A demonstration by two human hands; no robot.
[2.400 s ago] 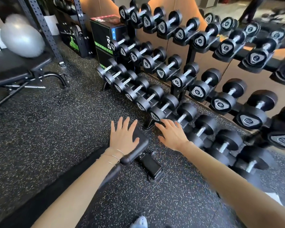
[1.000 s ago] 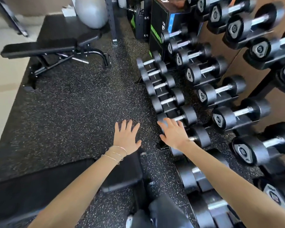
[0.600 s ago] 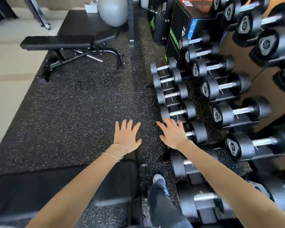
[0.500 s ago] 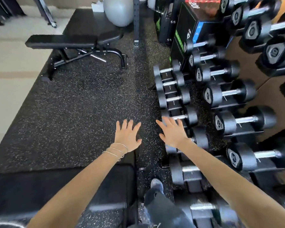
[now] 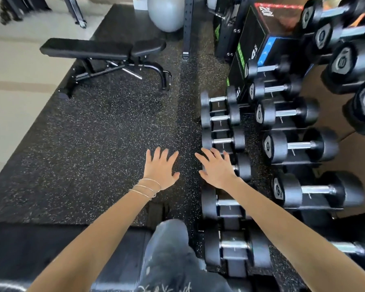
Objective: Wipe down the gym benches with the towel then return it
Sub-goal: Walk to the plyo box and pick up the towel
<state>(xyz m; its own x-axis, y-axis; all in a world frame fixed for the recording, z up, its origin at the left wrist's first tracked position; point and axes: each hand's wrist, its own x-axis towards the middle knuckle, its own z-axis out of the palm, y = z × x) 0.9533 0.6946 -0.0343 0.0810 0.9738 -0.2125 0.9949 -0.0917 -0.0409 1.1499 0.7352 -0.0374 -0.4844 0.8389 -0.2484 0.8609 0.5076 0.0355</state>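
A: Over on the far left, past the speckled rubber floor [image 5: 105,131], stands an adjustable gym bench [image 5: 101,49], well apart from both hands. Is that the one to wipe?

B: Likely one of them. A second bench pad [image 5: 30,245] lies dark along the bottom left, close under the left forearm.

A: And the towel?

B: I can't find it anywhere in view. Neither hand has it.

A: So the left hand [image 5: 161,168]?

B: Flat, palm down, fingers [image 5: 156,154] spread wide and holding nothing, thin bracelets [image 5: 145,188] at the wrist. It hovers above the floor, touching no bench that I can see.

A: The right hand [image 5: 216,168]?

B: Same posture, spread and empty, held in front of the lowest row of the dumbbell rack [image 5: 223,142]. Whether it touches a dumbbell I can't tell.

A: Then what is the step?

B: My judgement: fetching the towel, since no wiping can start without it. A jeans-clad leg [image 5: 169,249] shows between the arms, which suggests walking forward.

A: How to do it well?

B: Look up and scan beyond the rack and the plyo box [image 5: 253,39] at the top right for where the towel is kept. Pass clear of the dumbbell ends. Once the towel is in hand, fold it flat and wipe each pad end to end in overlapping strokes, then take it back where it came from.
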